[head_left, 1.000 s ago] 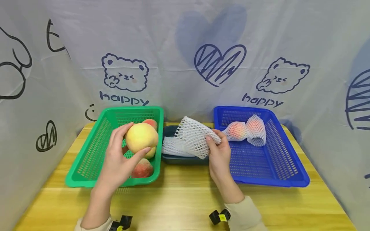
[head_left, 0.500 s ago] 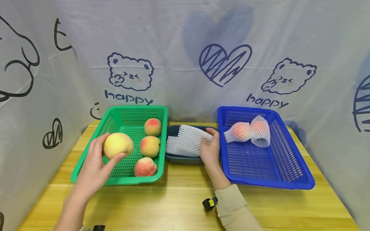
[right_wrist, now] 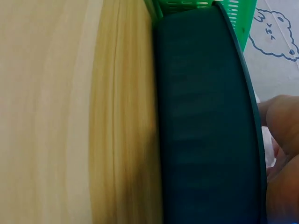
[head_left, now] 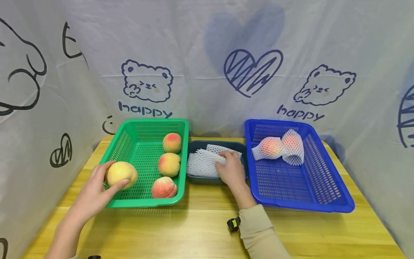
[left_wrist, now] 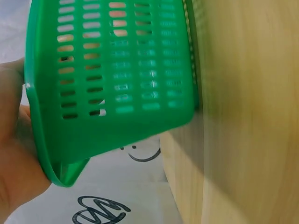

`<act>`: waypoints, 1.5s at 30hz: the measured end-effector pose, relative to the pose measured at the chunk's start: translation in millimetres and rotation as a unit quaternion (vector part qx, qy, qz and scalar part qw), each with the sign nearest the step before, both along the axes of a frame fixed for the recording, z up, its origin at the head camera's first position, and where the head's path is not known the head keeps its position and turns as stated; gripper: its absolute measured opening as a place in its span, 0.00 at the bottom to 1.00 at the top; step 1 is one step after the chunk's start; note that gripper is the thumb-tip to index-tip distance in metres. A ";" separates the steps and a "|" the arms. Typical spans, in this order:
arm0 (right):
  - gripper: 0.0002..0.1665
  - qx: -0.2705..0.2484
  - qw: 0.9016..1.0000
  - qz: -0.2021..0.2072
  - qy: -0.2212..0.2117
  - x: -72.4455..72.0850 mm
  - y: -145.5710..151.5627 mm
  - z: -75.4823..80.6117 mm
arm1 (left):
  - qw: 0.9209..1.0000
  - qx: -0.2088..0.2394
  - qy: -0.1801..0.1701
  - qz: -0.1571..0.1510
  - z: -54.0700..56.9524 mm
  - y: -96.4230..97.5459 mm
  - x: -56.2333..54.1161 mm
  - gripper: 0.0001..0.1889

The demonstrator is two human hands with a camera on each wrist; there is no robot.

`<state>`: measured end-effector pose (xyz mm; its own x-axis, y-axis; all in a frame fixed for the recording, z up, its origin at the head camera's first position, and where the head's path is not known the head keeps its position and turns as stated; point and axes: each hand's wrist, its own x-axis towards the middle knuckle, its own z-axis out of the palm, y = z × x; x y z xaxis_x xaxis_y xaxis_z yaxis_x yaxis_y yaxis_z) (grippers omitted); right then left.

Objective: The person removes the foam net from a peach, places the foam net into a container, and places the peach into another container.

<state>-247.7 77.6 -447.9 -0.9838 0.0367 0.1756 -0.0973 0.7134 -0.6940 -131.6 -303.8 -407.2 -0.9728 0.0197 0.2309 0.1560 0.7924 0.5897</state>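
Observation:
My left hand (head_left: 93, 190) grips a yellow peach (head_left: 121, 175) at the near left side of the green basket (head_left: 111, 151). The thumb lies across the peach's front; the fingers are behind it. In the left wrist view, the basket's wall hides most of that hand and the peach. My right hand (head_left: 232, 169) reaches into the dark tray (head_left: 240, 145) and pinches a white foam net sleeve (head_left: 203, 163) with thumb and curled fingers. Another foam net (head_left: 216, 147) shows behind. The right wrist view shows mainly the tray's outer wall, with the fingertips hidden.
Three peaches, one of them red (head_left: 164, 187), line the right side of the green basket. A blue basket (head_left: 299, 205) at the right holds two net-covered peaches (head_left: 271, 147). The wooden table (head_left: 194, 230) meets a printed cloth (head_left: 207, 104) at the back.
My left hand has carried the yellow peach leftward and lower, uncovering the other peaches. My right hand has lowered the raised foam net down into the dark tray.

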 end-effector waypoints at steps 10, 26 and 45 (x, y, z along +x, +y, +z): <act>0.23 0.115 0.993 0.018 0.009 3.5 -5.8 -5.2 | 0.997 -0.030 -0.059 -0.049 -0.4 1.8 -11.0 0.39; 0.12 0.099 0.994 0.051 -0.018 2.8 -2.7 -4.8 | 0.968 -0.011 -0.207 -0.141 -0.8 0.7 -30.8 0.36; 0.10 0.081 0.996 0.023 0.021 1.7 -4.0 -5.0 | 0.973 0.004 -0.175 -0.151 0.8 0.0 -30.2 0.38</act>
<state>-246.0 73.6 -452.9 -0.9753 -0.0408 0.2171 -0.1595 0.8100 -0.5643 -161.8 -303.7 -406.4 -0.9422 0.3157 -0.1117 0.1696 0.7374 0.6538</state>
